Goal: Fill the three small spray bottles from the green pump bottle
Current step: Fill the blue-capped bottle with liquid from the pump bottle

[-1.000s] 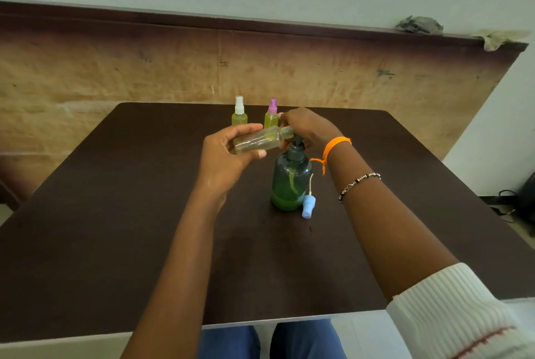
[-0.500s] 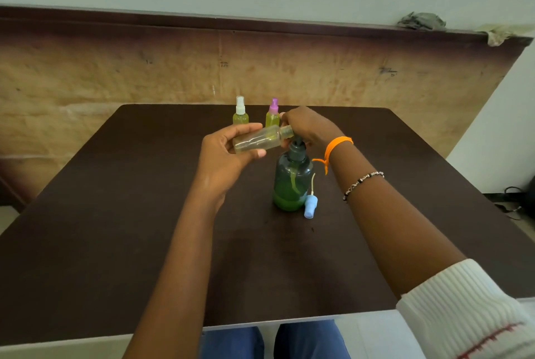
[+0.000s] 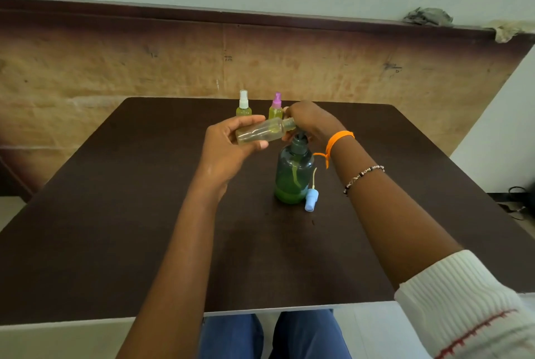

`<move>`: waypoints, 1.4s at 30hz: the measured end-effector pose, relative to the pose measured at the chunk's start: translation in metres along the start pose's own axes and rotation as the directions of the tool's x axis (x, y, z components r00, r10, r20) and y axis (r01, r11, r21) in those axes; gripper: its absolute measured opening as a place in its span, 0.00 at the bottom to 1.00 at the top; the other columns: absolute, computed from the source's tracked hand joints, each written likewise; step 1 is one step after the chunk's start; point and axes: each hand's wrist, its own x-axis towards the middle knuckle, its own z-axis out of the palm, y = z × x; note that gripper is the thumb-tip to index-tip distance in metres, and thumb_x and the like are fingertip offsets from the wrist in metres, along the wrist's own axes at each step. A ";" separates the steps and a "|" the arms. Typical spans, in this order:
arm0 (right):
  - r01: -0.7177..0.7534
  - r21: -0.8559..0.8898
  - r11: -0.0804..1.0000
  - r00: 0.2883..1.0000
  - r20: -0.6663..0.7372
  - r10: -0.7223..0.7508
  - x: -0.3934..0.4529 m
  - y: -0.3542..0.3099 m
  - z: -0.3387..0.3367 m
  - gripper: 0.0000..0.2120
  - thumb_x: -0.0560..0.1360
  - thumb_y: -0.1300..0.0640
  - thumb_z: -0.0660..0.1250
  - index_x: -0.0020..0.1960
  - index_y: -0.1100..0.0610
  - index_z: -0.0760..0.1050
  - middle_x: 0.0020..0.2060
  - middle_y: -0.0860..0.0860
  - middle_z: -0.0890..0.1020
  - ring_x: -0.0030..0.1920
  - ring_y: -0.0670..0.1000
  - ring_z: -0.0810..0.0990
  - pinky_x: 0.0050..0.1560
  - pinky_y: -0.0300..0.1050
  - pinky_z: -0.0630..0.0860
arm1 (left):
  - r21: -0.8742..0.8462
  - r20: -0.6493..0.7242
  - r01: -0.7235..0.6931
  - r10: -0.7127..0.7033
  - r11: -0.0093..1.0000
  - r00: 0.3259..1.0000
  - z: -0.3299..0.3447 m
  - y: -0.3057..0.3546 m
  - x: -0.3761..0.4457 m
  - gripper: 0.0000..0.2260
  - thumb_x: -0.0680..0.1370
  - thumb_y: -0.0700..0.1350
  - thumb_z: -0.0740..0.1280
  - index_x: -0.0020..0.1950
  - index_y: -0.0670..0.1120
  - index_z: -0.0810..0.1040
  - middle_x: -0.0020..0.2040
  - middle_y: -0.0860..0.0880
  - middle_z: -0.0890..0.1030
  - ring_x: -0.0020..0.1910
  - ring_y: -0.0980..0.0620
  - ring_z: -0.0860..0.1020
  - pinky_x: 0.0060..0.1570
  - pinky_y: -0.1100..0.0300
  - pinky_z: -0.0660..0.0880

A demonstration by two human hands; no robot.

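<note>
no readable text, bottles unlabelled, faint marks on the wall panel illegible

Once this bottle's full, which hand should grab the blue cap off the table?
Right, probably. The blue spray cap lies on the table just right of the green pump bottle, under the right hand on the pump. The left hand has its grip on the open small bottle.

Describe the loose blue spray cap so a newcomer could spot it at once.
Start at the dark brown table and find the green pump bottle standing near its middle. The blue spray cap lies on the tabletop against that bottle's right base, its thin dip tube pointing away. Unlike the white and pink caps behind, it sits on no bottle.
</note>
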 end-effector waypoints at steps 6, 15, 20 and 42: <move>-0.008 0.006 1.000 0.998 -0.055 0.009 0.001 0.005 0.005 0.17 0.80 0.63 0.53 0.33 0.60 0.69 0.28 0.54 0.73 0.28 0.50 0.71 0.28 0.40 0.68 | 0.017 0.000 0.035 -0.035 0.999 0.999 0.003 -0.007 -0.001 0.20 0.67 0.30 0.73 0.55 0.48 0.80 0.48 0.53 0.83 0.48 0.61 0.81 0.44 0.70 0.75; -0.002 0.148 0.989 0.999 -0.036 0.007 0.003 0.005 0.002 0.14 0.79 0.59 0.53 0.37 0.57 0.70 0.33 0.54 0.75 0.36 0.53 0.72 0.39 0.41 0.71 | 0.005 0.014 0.013 -0.013 1.000 1.000 0.001 -0.002 0.002 0.20 0.68 0.30 0.73 0.55 0.47 0.80 0.49 0.52 0.83 0.48 0.60 0.80 0.47 0.69 0.76; 0.005 0.133 0.991 0.998 -0.065 0.003 0.003 0.011 0.002 0.16 0.80 0.61 0.53 0.35 0.53 0.65 0.33 0.49 0.69 0.31 0.45 0.68 0.29 0.37 0.67 | 0.007 0.012 0.039 -0.039 0.999 0.999 0.004 -0.008 0.001 0.19 0.68 0.31 0.73 0.55 0.48 0.80 0.49 0.52 0.83 0.49 0.60 0.81 0.45 0.70 0.76; -0.042 0.106 0.993 0.999 0.023 0.040 -0.011 -0.002 -0.001 0.13 0.78 0.61 0.52 0.40 0.62 0.72 0.32 0.57 0.74 0.30 0.52 0.70 0.29 0.37 0.67 | -0.014 0.023 0.023 -0.023 1.000 0.999 0.001 -0.001 0.001 0.19 0.69 0.31 0.73 0.54 0.49 0.80 0.49 0.51 0.83 0.48 0.60 0.80 0.44 0.71 0.74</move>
